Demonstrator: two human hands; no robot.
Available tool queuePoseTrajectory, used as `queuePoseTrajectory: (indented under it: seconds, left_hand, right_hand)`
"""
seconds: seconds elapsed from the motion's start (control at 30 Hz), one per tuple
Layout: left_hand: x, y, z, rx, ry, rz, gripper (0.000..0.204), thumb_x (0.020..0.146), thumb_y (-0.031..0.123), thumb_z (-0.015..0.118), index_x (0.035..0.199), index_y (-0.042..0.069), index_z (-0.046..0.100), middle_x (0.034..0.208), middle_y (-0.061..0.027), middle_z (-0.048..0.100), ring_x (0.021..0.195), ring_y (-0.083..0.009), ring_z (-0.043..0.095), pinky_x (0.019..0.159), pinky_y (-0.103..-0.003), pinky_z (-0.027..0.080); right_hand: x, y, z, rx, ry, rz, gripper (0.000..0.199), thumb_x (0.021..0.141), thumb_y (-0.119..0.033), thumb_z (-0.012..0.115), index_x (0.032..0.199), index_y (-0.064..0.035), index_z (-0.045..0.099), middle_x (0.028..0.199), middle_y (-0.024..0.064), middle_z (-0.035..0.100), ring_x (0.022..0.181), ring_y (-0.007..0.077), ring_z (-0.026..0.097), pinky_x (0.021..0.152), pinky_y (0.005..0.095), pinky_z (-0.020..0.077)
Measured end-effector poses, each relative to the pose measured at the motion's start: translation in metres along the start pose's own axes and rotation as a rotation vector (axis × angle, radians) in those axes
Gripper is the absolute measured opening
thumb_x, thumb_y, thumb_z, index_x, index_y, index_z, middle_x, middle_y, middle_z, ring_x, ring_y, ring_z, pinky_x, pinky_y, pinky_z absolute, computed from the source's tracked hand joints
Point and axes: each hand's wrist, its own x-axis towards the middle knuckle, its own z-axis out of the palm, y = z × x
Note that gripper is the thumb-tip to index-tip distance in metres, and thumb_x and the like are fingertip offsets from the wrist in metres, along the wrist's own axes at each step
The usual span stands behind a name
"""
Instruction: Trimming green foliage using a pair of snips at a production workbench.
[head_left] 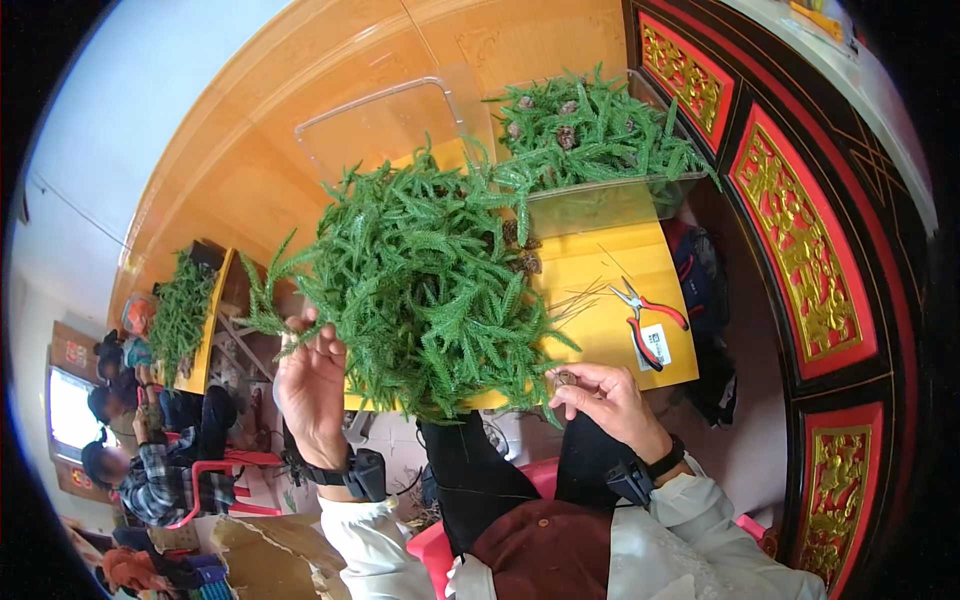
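Note:
A big heap of green artificial pine branches (420,280) covers the left and middle of the yellow table (600,240). At its left edge my left hand (312,385) is closed on a pine sprig (265,300) that sticks out beyond the table. My right hand (612,400), at the front edge of the table, pinches a small brown pine cone (565,378) between thumb and fingers, close to the branch tips. More pine cones (527,262) lie against the heap's right side. Thin brown wires (575,302) and red-and-black pliers (641,318) lie to the right.
A clear plastic bin (590,205) filled with pine branches and cones stands at the back right. Its clear lid (375,120) leans behind the heap. A white card (654,346) lies under the pliers. Co-workers (165,470) sit at left near another table (212,330).

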Motion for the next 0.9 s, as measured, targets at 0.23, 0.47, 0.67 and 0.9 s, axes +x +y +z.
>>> queuePoseTrajectory:
  seconds: [0.23,0.47,0.67,0.9]
  left_hand:
    - [-0.035,-0.029,0.000,-0.198,0.023,-0.098,0.038,0.089,0.009,0.060,0.124,0.003,0.050,0.125,-0.0108,0.054,0.103,-0.0243,0.053,0.090,-0.036,0.046]
    - [-0.070,-0.065,0.007,-0.326,0.137,-0.241,0.034,0.086,0.008,0.062,0.119,0.005,0.053,0.104,-0.0062,0.059,0.080,-0.0176,0.051,0.077,-0.033,0.042]
    - [-0.091,-0.099,0.032,-0.685,0.121,-0.413,0.028,0.086,-0.001,0.052,0.112,0.003,0.045,0.096,-0.0050,0.057,0.055,-0.0091,0.047,0.059,-0.025,0.037]
    - [-0.105,-0.143,0.047,-0.532,0.205,-0.641,0.021,0.094,0.018,0.046,0.102,0.000,0.052,0.080,-0.0020,0.054,0.047,-0.0076,0.038,0.060,-0.027,0.036]
  right_hand:
    - [0.000,0.006,0.000,0.080,0.047,-0.063,0.030,0.091,-0.008,0.060,0.118,0.0056,0.057,0.083,0.0099,0.068,0.063,0.0069,0.058,0.059,0.0195,0.0469]
    - [-0.005,0.010,-0.002,0.072,0.031,-0.038,0.027,0.092,-0.008,0.056,0.116,0.0054,0.057,0.084,0.0093,0.066,0.069,0.0103,0.060,0.066,0.0225,0.0478]
    - [-0.008,0.019,-0.013,0.226,-0.060,-0.142,0.026,0.088,-0.004,0.060,0.113,0.0043,0.059,0.089,0.0084,0.067,0.071,0.0093,0.060,0.067,0.0229,0.0491]
    - [-0.008,0.024,-0.050,0.097,-0.263,-0.431,0.024,0.070,-0.016,0.076,0.091,-0.0032,0.070,0.108,0.0127,0.057,0.113,0.0234,0.051,0.099,0.0390,0.0354]
